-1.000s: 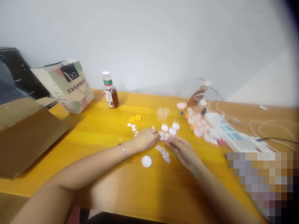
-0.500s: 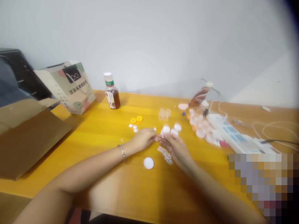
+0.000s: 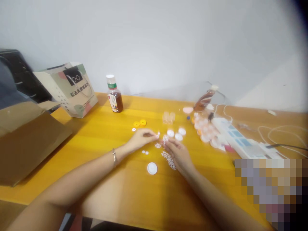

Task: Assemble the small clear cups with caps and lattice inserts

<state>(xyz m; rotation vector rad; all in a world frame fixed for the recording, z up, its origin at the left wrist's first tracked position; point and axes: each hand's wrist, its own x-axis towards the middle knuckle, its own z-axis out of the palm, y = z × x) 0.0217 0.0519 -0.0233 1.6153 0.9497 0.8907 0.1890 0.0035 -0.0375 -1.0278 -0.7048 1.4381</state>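
Observation:
My left hand [image 3: 142, 138] pinches a small white piece [image 3: 158, 135] between thumb and fingertips; its exact shape is blurred. Facing it, my right hand [image 3: 178, 153] grips a white openwork piece [image 3: 165, 138] by its lower edge. The two pieces are close together but apart. Below the fingertips lies a loose white openwork piece [image 3: 157, 145], and a row of similar openwork pieces [image 3: 168, 159] lies partly under my right hand. Two tiny white discs [image 3: 145, 152] rest below my left hand. Nearer me is a larger white round lid [image 3: 152, 168].
Three white wheels [image 3: 178, 137] and clear cups [image 3: 168, 117] lie beyond my hands, with two yellow wheels [image 3: 140, 123] at left. A dark bottle [image 3: 115, 101], paper bag [image 3: 72, 88] and cardboard box [image 3: 31, 141] stand left. A power strip [image 3: 240, 138] and cables lie right.
My left hand has shifted slightly up and left, and the small white piece now shows in its fingertips. The openwork piece in my right hand has come into clearer view.

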